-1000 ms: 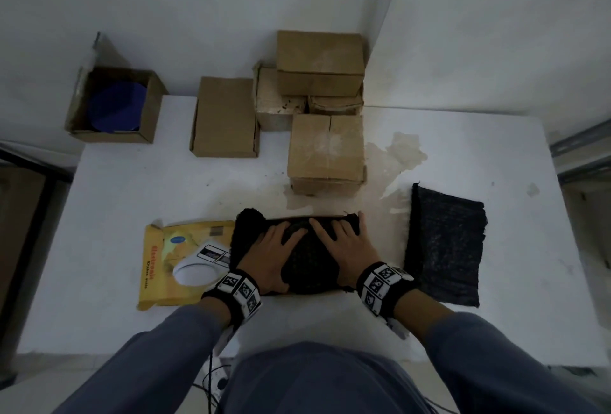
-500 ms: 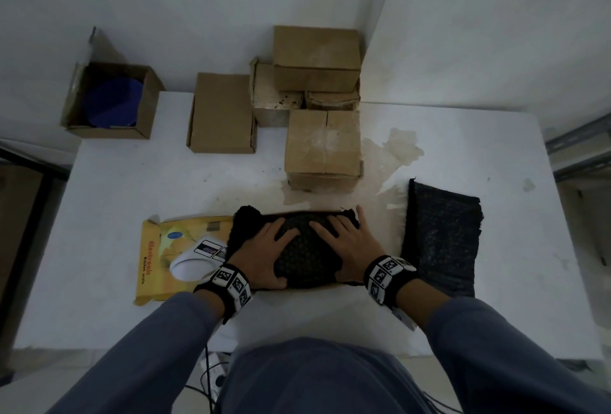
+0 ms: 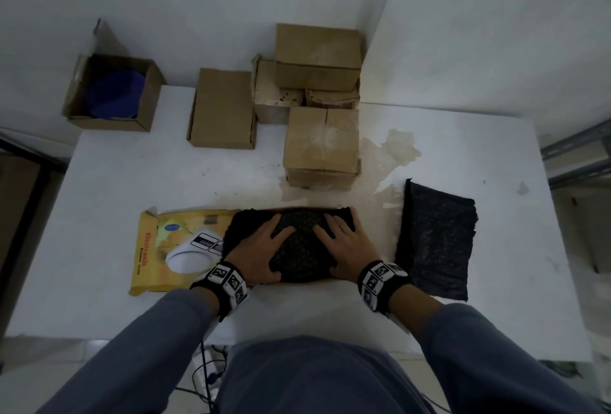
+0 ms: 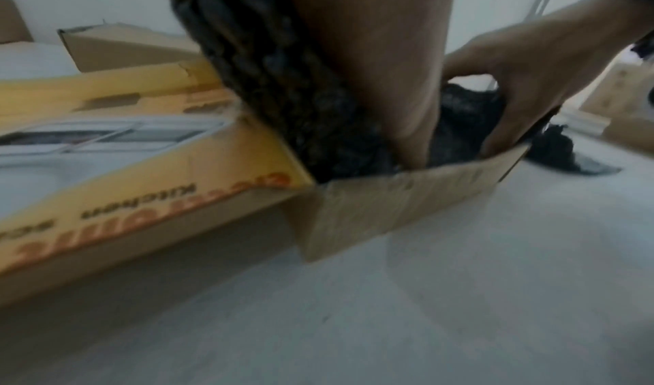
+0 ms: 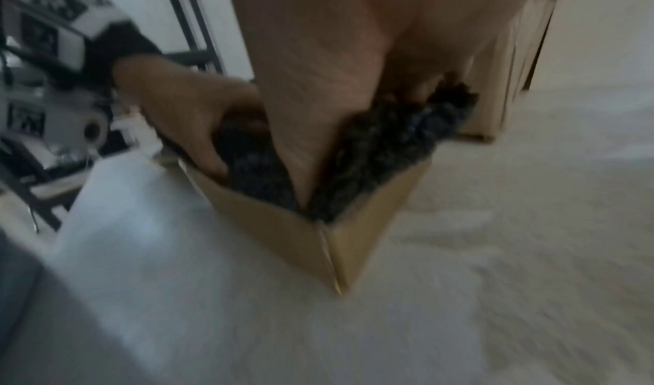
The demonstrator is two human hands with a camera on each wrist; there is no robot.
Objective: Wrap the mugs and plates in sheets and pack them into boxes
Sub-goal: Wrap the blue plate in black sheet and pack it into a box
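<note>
A bundle wrapped in black bubble sheet [image 3: 302, 248] sits in an open cardboard box [image 5: 283, 237] near the table's front edge. The box's yellow printed lid [image 3: 155, 248] lies folded out to the left. My left hand [image 3: 261, 256] lies flat on the bundle's left half and my right hand [image 3: 345, 248] on its right half, fingers straight and pressing down. In the left wrist view my left thumb [image 4: 407, 117] reaches down between the bundle [image 4: 283, 89] and the box's near wall [image 4: 407, 203]. What the sheet wraps is hidden.
A stack of black sheets [image 3: 436, 241] lies to the right of the box. At the far left stands an open box [image 3: 148, 99] with a blue plate [image 3: 114, 94] in it. Several closed cardboard boxes [image 3: 320, 145] stand at the back centre. The white table [image 3: 496, 155] meets walls behind and to the right.
Both hands have stayed on the wrapped bundle and pressed it a little flatter into the box. Nothing else has moved.
</note>
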